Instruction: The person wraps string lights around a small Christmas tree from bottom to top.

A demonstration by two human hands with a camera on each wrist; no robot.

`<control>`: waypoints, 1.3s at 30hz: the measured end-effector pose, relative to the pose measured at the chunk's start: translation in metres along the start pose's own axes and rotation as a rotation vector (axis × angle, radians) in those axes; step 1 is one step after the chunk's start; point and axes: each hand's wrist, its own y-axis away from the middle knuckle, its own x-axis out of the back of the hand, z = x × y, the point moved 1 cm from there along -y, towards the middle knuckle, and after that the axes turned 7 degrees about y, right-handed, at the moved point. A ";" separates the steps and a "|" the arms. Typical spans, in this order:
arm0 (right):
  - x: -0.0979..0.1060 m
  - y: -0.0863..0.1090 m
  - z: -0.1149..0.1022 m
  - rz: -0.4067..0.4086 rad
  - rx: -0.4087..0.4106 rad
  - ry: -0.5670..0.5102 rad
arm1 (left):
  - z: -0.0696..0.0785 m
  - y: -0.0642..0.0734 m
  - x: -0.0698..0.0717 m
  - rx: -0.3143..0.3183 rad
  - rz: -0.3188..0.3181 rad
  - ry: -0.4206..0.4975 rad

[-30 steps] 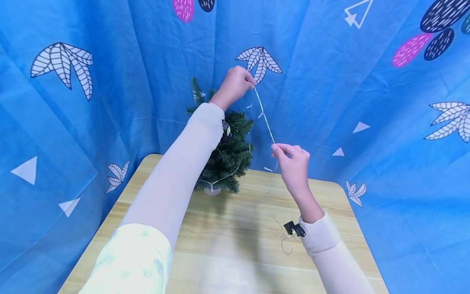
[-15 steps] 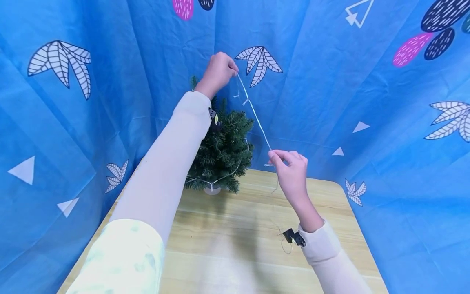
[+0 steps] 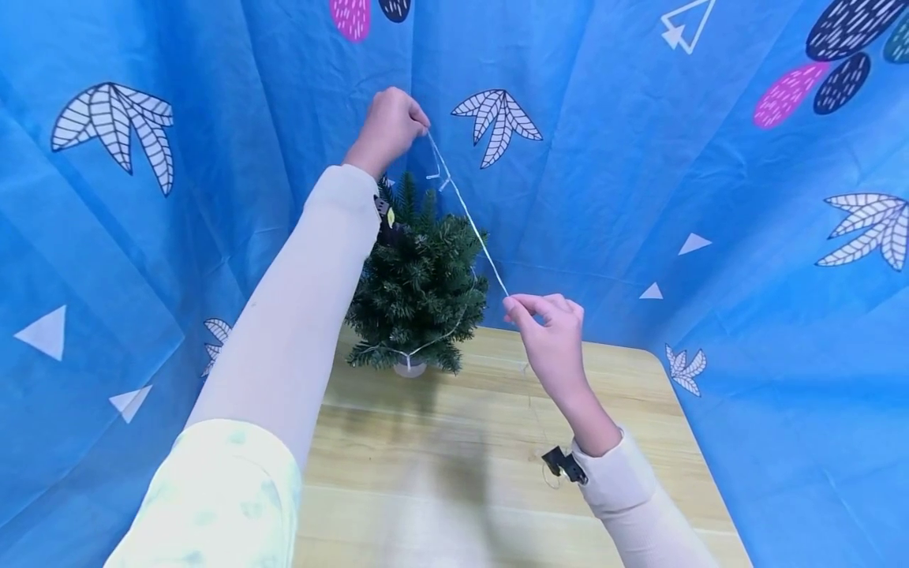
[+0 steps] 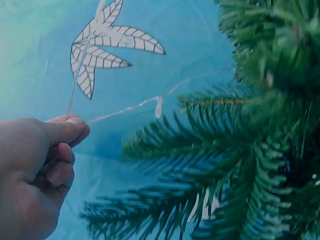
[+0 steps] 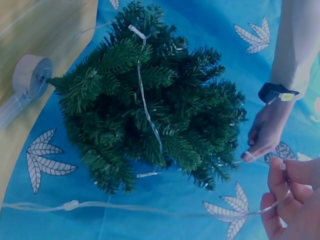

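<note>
A small green Christmas tree [image 3: 419,292] stands on a white base [image 3: 409,369], with string lights [image 3: 415,351] draped round its lower branches. High above its top left, my left hand [image 3: 387,130] pinches the strand between thumb and fingertips. From there the strand [image 3: 470,221] runs taut down to my right hand [image 3: 552,335], which pinches it to the right of the tree. In the left wrist view, another stretch of the strand [image 4: 132,107] leads from the fingertips to the branches [image 4: 200,155]. The right wrist view shows both hands near the treetop and the strand [image 5: 125,205] trailing below.
The tree stands at the back of a light wooden table [image 3: 398,473]. A loose wire loop [image 3: 550,477] hangs or lies beside the right wrist camera [image 3: 564,464]. A blue patterned curtain [image 3: 604,158] encloses the table's back and sides.
My left hand has moved left and upward with the strand, from right of the treetop to its upper left. The right hand has shifted slightly left and down, still pinching the strand.
</note>
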 end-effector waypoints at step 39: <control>0.008 0.016 -0.023 0.057 0.099 0.054 | -0.079 0.010 0.045 0.185 0.103 0.247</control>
